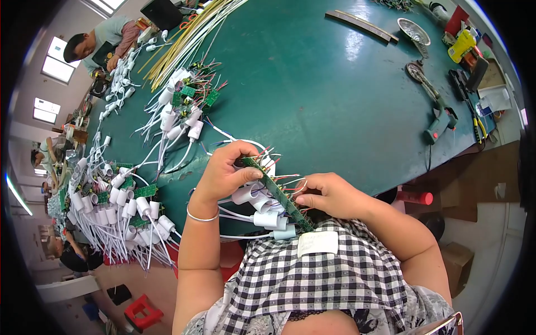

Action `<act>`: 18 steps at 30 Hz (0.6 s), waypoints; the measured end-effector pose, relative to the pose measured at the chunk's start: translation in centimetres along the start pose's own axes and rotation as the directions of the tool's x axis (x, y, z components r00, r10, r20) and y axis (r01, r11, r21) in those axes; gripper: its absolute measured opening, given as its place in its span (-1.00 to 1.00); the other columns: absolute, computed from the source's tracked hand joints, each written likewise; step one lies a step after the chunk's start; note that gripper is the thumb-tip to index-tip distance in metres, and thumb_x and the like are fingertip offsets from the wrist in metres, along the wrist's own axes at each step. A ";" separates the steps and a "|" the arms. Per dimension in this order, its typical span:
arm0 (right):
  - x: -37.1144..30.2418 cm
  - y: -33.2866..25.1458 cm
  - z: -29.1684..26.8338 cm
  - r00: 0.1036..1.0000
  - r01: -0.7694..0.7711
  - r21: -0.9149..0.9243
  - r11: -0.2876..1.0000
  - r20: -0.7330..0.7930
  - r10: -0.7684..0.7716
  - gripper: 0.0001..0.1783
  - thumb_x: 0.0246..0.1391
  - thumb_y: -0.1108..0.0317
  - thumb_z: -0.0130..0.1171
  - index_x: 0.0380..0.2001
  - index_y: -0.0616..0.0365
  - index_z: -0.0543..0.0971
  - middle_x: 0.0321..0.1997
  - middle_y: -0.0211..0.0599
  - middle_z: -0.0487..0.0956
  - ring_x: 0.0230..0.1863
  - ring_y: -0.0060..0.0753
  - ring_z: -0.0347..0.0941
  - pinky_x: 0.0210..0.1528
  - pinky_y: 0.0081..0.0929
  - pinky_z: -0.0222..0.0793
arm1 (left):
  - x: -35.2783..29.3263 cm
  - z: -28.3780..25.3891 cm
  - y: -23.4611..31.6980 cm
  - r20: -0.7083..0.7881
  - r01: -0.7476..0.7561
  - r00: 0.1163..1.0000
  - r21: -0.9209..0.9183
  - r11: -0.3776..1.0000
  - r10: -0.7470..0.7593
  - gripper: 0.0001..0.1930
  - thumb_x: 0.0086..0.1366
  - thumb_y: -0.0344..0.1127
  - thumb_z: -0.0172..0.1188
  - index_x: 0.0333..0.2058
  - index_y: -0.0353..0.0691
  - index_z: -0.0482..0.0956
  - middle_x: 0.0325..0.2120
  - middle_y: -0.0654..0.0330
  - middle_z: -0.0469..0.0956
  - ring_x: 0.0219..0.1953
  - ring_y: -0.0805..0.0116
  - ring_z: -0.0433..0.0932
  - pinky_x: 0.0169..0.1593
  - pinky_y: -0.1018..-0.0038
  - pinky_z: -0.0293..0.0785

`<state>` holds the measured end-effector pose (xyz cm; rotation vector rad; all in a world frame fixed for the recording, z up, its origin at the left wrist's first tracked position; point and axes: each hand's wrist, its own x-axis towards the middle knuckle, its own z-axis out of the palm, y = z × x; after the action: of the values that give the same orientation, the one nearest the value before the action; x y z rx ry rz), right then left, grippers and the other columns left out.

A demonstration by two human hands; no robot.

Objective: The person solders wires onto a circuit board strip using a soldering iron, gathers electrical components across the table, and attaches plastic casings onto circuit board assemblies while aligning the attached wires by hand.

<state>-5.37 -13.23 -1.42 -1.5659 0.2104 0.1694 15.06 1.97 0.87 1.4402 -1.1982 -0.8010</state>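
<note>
A long, narrow green circuit board (pixel 283 202) slants in front of my checked apron. My left hand (pixel 233 170) grips its upper left end between thumb and fingers. Beside the board's right edge, my right hand (pixel 329 195) has thumb and forefinger pinched on a thin wire (pixel 302 186). Short red and white wires stick up along the board. On its left side hang several white cylindrical sockets (pixel 268 218) with white cables, partly hidden by the board and my left hand.
A large pile of white sockets with cables and green boards (pixel 125 209) lies left; a smaller bundle (pixel 187 106) sits beyond my left hand. Long yellowish strips (pixel 184 42) lie at the far left. A soldering gun (pixel 441 120) and a metal bar (pixel 362 26) rest on the green table (pixel 312 100). Co-workers sit left.
</note>
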 end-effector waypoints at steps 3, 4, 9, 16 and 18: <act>0.3 -0.2 -0.3 0.991 -0.132 0.205 0.970 0.058 0.123 -0.77 0.05 0.31 0.16 -0.31 0.25 0.50 -0.39 -0.34 0.54 -0.38 -0.57 0.42 -0.34 -0.56 0.34 | 0.3 0.4 0.2 0.000 -0.028 1.000 0.016 0.999 0.028 -0.70 0.01 -0.35 0.36 -0.30 -0.29 0.47 -0.37 0.24 0.51 -0.38 0.53 0.44 -0.30 0.59 0.38; 0.4 -0.3 -0.3 0.965 -0.260 0.320 0.911 0.127 0.231 -0.81 0.06 0.33 0.14 -0.33 0.24 0.50 -0.40 -0.40 0.52 -0.38 -0.62 0.40 -0.35 -0.59 0.33 | 0.4 0.4 0.2 0.002 -0.030 1.000 0.015 0.999 0.030 -0.70 0.01 -0.35 0.36 -0.30 -0.29 0.47 -0.37 0.24 0.51 -0.38 0.53 0.44 -0.30 0.59 0.38; 0.4 -0.4 -0.3 0.963 -0.267 0.443 0.856 0.166 0.215 -0.88 0.06 0.39 0.08 -0.37 0.22 0.48 -0.42 -0.48 0.47 -0.39 -0.68 0.34 -0.37 -0.67 0.27 | 0.7 0.5 0.4 0.035 -0.087 0.996 0.063 0.994 0.085 -0.69 -0.01 -0.35 0.37 -0.31 -0.28 0.47 -0.40 0.25 0.49 -0.39 0.53 0.44 -0.31 0.59 0.38; -0.1 -1.4 -1.4 0.998 -0.025 0.279 0.960 -0.054 0.042 -0.95 0.02 0.45 0.06 -0.46 0.18 0.44 -0.48 -0.56 0.39 -0.43 -0.75 0.25 -0.37 -0.71 0.20 | 1.1 0.9 0.6 0.026 0.006 1.000 0.048 0.999 -0.007 -0.72 0.03 -0.34 0.35 -0.32 -0.28 0.46 -0.47 0.29 0.48 -0.43 0.59 0.40 -0.35 0.63 0.35; -0.9 -0.9 -1.3 0.996 0.027 0.199 0.980 -0.094 -0.009 -0.96 0.02 0.46 0.06 -0.47 0.18 0.44 -0.48 -0.56 0.39 -0.43 -0.75 0.25 -0.36 -0.71 0.20 | 1.1 0.9 0.4 0.014 0.074 0.997 -0.009 0.997 -0.074 -0.72 0.05 -0.32 0.33 -0.31 -0.28 0.46 -0.48 0.32 0.47 -0.44 0.61 0.39 -0.36 0.64 0.34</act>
<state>-6.07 -14.51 -0.27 -1.3759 0.2775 0.0594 14.46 0.68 1.24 1.4804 -1.1558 -0.8672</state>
